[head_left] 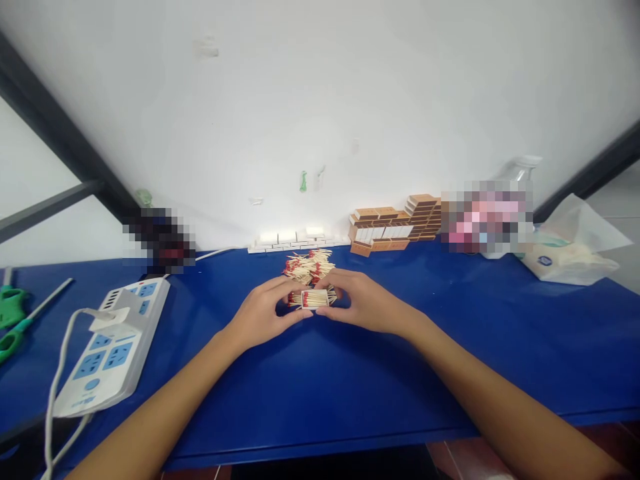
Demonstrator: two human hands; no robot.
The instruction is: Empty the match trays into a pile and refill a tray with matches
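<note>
A small white matchbox tray (315, 300) filled with red-tipped matches lies between my two hands. My left hand (265, 309) has its thumb and fingers curved around the tray's left end. At the opposite end, my right hand (357, 300) grips with thumb and fingers. Just behind the tray is a heap of loose matches (310, 265), red heads pointing mostly left, and some matches show beside the tray too. Against the wall stand stacked white matchbox trays (295, 240) and, to their right, brown matchbox sleeves (383, 230).
On the left of the blue table (350, 387) lie a white power strip (117, 343) with a plugged cable and green-handled scissors (20, 327). A tissue pack (570, 260) sits at the right, near a blurred pink item (487, 217). A white wall (320, 100) rises behind.
</note>
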